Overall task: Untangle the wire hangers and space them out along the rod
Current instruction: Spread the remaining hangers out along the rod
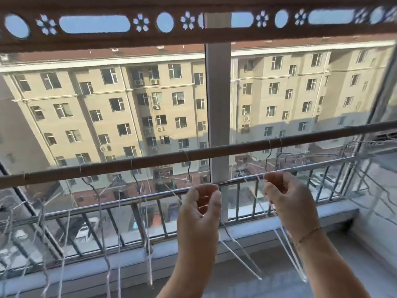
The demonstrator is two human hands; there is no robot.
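A brown rod [150, 161] runs across the window, rising to the right. Several thin wire hangers hang from it by dark hooks; two hooks [275, 151] sit close together right of the window post, one hook [188, 162] hangs left of the post, and others hang farther left [90, 186]. My left hand [200, 209] pinches the pale wire shoulder of a hanger below the rod. My right hand [287, 196] pinches the wires of the paired hangers [287, 250], whose lower ends reach down past my wrist.
Behind the rod are the window glass, a grey vertical post [218, 108] and a metal railing [120, 214] above the sill. More wire hangers crowd the far right corner [369, 151]. A brown patterned valance [193, 24] spans the top.
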